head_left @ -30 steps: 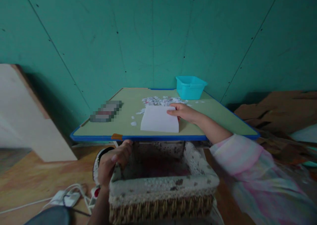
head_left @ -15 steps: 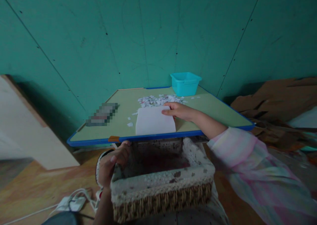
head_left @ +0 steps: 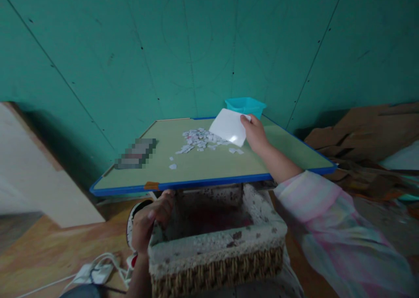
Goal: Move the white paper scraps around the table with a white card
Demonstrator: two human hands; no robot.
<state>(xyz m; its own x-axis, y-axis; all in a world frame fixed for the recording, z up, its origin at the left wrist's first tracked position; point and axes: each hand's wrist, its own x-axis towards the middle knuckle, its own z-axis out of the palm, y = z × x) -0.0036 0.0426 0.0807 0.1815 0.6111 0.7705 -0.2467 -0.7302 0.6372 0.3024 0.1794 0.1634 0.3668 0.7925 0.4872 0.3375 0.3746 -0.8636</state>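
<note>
My right hand [head_left: 257, 132] grips a white card-like sheet [head_left: 229, 126] by its right edge, thumb on top. The sheet is tilted above the table, with a bright glare on its lower part. Beneath and to the left of it lies a heap of small white paper scraps [head_left: 199, 137] on the pale green tabletop [head_left: 209, 169]. With its fingers wrapped over the left rim, my left hand [head_left: 153, 219] holds a wicker basket [head_left: 218, 263] lined with patterned cloth, close under the table's front edge. The basket's inside is dark.
A turquoise plastic bin [head_left: 247, 105] stands at the table's back right. On the left side lies a blurred-out flat object [head_left: 136, 154]. Flattened cardboard [head_left: 360, 136] is piled at right, a white board [head_left: 46, 167] leans at left, and a power strip [head_left: 93, 272] rests on the floor.
My right hand has lifted the white sheet off the table's front and moved it up and right, exposing more scraps beneath. My left hand stays on the basket.
</note>
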